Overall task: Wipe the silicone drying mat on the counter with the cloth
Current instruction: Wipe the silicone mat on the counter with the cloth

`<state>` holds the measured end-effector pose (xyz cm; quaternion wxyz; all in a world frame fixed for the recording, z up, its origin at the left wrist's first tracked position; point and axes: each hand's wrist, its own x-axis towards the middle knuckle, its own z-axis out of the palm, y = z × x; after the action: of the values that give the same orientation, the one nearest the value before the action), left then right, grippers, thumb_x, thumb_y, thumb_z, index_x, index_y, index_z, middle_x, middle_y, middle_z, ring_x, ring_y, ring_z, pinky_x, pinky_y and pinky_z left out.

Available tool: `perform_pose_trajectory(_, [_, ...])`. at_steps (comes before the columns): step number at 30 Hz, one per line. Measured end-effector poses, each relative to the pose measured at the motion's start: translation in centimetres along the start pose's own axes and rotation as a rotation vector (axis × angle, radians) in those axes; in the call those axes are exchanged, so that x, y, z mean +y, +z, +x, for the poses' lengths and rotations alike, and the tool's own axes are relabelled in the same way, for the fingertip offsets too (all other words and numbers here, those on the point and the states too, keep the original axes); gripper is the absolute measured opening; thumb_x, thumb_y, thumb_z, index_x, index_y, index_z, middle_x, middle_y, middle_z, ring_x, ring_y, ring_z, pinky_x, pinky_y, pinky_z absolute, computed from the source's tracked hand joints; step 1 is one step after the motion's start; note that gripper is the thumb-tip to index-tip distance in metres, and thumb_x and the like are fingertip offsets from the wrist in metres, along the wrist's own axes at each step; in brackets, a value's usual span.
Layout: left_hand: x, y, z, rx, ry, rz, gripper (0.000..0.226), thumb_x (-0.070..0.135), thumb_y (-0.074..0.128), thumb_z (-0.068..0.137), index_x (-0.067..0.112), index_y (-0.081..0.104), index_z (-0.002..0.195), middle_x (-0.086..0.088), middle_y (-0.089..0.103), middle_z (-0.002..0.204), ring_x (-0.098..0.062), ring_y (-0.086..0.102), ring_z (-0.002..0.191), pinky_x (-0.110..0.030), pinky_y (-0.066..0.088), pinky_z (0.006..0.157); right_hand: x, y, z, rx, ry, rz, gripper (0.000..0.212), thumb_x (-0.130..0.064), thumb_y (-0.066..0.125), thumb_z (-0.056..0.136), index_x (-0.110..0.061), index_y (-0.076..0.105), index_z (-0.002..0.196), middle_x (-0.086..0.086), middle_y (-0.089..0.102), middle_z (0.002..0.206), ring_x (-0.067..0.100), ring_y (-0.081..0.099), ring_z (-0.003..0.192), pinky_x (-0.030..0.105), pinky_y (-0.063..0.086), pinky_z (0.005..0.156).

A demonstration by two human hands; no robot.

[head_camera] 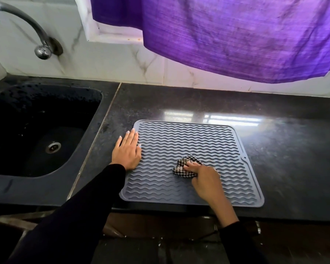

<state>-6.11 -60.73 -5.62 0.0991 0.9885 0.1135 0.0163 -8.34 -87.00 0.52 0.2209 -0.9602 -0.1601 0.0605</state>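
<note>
Lying flat on the dark counter (274, 149) near its front edge, the silicone drying mat (189, 141) runs w/ ridges left-right. Left hand (127, 152) pins its left edge, fingers flat & spread, gripping nothing. Right hand (204, 180) presses the bunched checked cloth (181, 166) at mat centre, fingers curled on it; most unwiped-looking ridges lie beyond the fingertips, toward the wall.

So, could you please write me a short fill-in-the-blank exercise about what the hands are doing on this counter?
1. The right hand presses a checked ____ onto the silicone drying mat.
2. The left hand lies flat on the mat's ____ edge.
3. Left of the mat, set into the counter, is a black ____.

Missing words: cloth; left; sink
</note>
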Motion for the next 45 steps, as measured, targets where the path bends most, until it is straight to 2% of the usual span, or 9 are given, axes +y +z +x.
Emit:
perform_pose_trajectory(5, [0.1, -0.1, 0.0, -0.005, -0.002, 0.003, 0.057, 0.032, 0.013, 0.096, 0.011, 0.005, 0.149, -0.001, 0.001, 0.158, -0.014, 0.000, 0.145, -0.038, -0.004, 0.117, 0.9, -2.0, 2.1, 0.189, 0.369, 0.775, 0.046, 0.006, 0.040, 0.083, -0.018, 0.070, 0.107, 0.005, 0.072, 0.091, 0.024, 0.066, 0.081, 0.029, 0.050, 0.067])
perform_pose_trajectory(7, [0.2, -0.2, 0.0, -0.010, -0.006, 0.000, 0.055, 0.029, 0.018, 0.098, 0.011, 0.004, 0.149, -0.001, 0.000, 0.158, -0.014, -0.002, 0.145, -0.040, -0.006, 0.117, -0.7, -1.6, 2.6, 0.235, 0.310, 0.693, 0.050, 0.009, 0.040, 0.084, -0.015, 0.063, 0.121, 0.007, 0.069, 0.100, 0.016, 0.057, 0.060, 0.020, 0.048, 0.050])
perform_pose_trajectory(10, [0.2, -0.1, 0.0, -0.014, -0.002, -0.002, 0.055, 0.029, 0.019, 0.098, 0.012, 0.004, 0.149, 0.000, 0.000, 0.158, -0.013, -0.003, 0.145, -0.041, -0.007, 0.117, -3.6, 0.4, 2.8, 0.152, 0.048, 0.335, 0.058, 0.010, 0.044, 0.083, -0.022, 0.052, 0.131, 0.004, 0.053, 0.135, 0.016, 0.062, 0.093, 0.017, 0.053, 0.083])
perform_pose_trajectory(13, [0.2, -0.1, 0.0, -0.013, -0.011, -0.017, 0.055, 0.029, 0.020, 0.098, 0.013, 0.005, 0.149, 0.001, 0.000, 0.158, -0.012, -0.003, 0.145, -0.041, -0.007, 0.117, -4.6, 2.6, 2.4, -0.013, -0.140, -0.038, 0.062, 0.003, 0.048, 0.086, -0.027, 0.040, 0.139, -0.004, 0.035, 0.150, 0.016, 0.032, 0.138, 0.026, 0.009, 0.114])
perform_pose_trajectory(16, [0.2, -0.1, 0.0, -0.013, -0.017, -0.027, 0.055, 0.030, 0.020, 0.098, 0.013, 0.006, 0.149, 0.001, 0.000, 0.158, -0.012, -0.003, 0.145, -0.041, -0.007, 0.116, -4.4, 2.9, 2.3, 0.032, -0.169, -0.128, 0.062, 0.003, 0.046, 0.088, -0.028, 0.037, 0.141, -0.009, 0.028, 0.152, 0.012, 0.020, 0.143, 0.024, 0.005, 0.115])
perform_pose_trajectory(23, [-0.2, 0.0, 0.0, 0.010, -0.009, -0.057, 0.067, 0.037, 0.009, 0.086, 0.014, 0.011, 0.149, 0.003, 0.005, 0.158, -0.011, 0.001, 0.145, -0.040, -0.004, 0.116, -4.8, 0.0, 3.2, -0.123, -0.009, -0.121, 0.040, -0.011, 0.046, 0.089, -0.030, 0.062, 0.120, 0.009, 0.064, 0.116, 0.028, 0.059, 0.104, 0.034, 0.046, 0.088])
perform_pose_trajectory(29, [-0.2, 0.0, 0.0, 0.035, -0.001, -0.067, 0.068, 0.038, 0.010, 0.085, 0.014, 0.012, 0.149, 0.002, 0.007, 0.157, -0.012, 0.004, 0.145, -0.041, -0.002, 0.116, -2.9, -2.7, 8.8, 0.077, 0.354, 0.729, 0.032, -0.003, 0.045, 0.084, -0.013, 0.074, 0.077, 0.005, 0.064, 0.072, 0.020, 0.057, 0.075, 0.028, 0.038, 0.064])
perform_pose_trajectory(37, [-0.4, 0.1, 0.1, 0.040, -0.004, -0.036, 0.067, 0.036, 0.009, 0.085, 0.016, 0.012, 0.149, 0.005, 0.007, 0.157, -0.010, 0.003, 0.144, -0.039, -0.003, 0.116, -5.1, 3.0, 9.7, 0.067, -0.028, -0.108, 0.052, 0.002, 0.052, 0.084, -0.033, 0.060, 0.121, 0.007, 0.041, 0.146, 0.026, 0.034, 0.137, 0.035, 0.027, 0.114])
perform_pose_trajectory(45, [-0.5, 0.0, 0.0, 0.051, 0.005, -0.078, 0.066, 0.034, 0.008, 0.085, 0.016, 0.014, 0.148, 0.004, 0.009, 0.157, -0.010, 0.005, 0.144, -0.038, -0.002, 0.116, -2.0, 2.2, 10.0, 0.189, -0.047, -0.369, 0.044, -0.003, 0.045, 0.090, -0.026, 0.058, 0.125, 0.002, 0.052, 0.138, 0.021, 0.030, 0.140, 0.042, 0.007, 0.119])
